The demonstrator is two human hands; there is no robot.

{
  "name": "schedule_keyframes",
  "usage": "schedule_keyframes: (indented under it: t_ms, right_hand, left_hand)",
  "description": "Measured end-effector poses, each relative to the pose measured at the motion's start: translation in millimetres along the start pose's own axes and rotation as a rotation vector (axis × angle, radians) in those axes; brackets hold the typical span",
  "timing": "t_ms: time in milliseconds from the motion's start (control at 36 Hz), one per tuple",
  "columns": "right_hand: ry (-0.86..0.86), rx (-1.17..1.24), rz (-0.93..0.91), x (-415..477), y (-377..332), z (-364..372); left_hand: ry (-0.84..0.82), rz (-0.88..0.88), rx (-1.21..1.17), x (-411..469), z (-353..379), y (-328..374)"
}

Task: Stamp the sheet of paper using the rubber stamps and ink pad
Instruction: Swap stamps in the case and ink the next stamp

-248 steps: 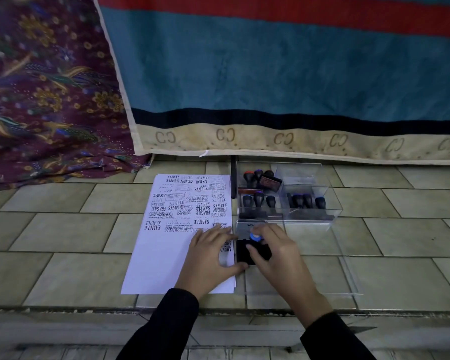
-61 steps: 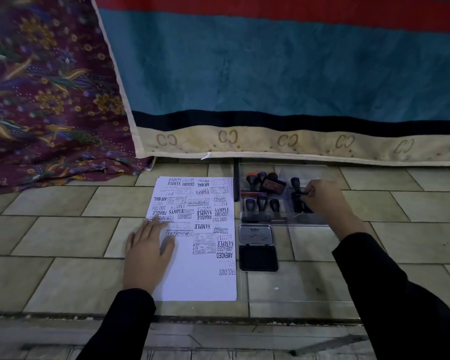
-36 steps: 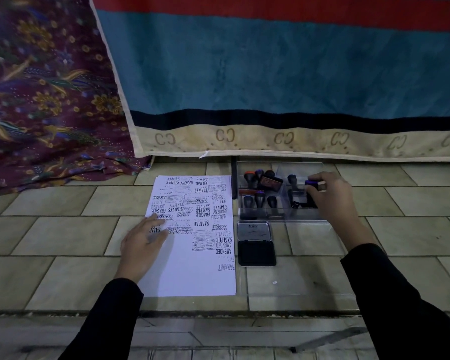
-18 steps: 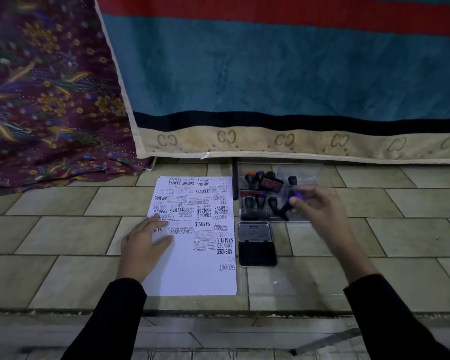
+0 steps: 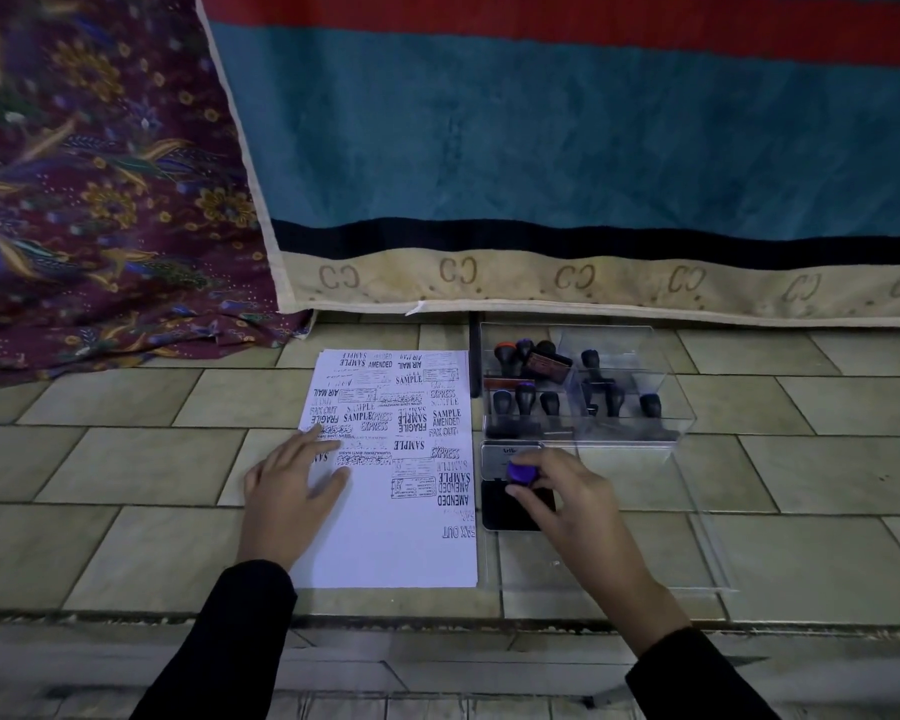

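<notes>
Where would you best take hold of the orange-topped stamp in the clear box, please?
By its round knob, from above: the orange-topped stamp appears to stand handle-up in the back-left compartment of the clear box, with walls and neighbouring stamps crowding its sides.

- Sheet [image 5: 385, 537]: black stamped words, repeated at several angles: SAMPLE, AMENDED, AIR MAIL, EXPRESS, FRAGILE, FAX OUT. There are also boxed imprints whose lettering is too small to read.
- Blanket border [image 5: 583, 283]: a row of "CC" monograms.
- Ink pad lid [image 5: 492, 458]: a brand label, partly covered and illegible.
</notes>
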State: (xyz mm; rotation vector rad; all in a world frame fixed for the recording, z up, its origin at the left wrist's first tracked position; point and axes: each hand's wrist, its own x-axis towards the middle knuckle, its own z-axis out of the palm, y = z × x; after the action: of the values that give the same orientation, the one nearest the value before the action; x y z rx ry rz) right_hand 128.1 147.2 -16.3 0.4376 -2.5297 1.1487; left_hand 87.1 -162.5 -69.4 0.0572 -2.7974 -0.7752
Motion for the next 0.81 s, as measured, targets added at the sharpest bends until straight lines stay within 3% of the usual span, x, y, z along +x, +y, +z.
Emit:
schedule_keyframes:
  t_ms: [278, 556, 667, 806]
  right_hand:
    - [0.013, -0.097, -0.029, -3, -6, 5]
    - [0.018, 0.006, 0.059, -5, -16, 6]
    - [-0.066, 0.123, 0.030, -13, -31, 14]
    - [-0.175, 0.089, -0.001, -18, -39, 23]
  left_hand:
    - [0.021, 0.013, 0.052, -2, 5, -2]
    - [0.014, 0.017, 0.067, -3, 4, 2]
    - [0.014, 0.029, 0.060, -3, 2, 3]
    - [0.007, 0.020, 0.061, -3, 1, 4]
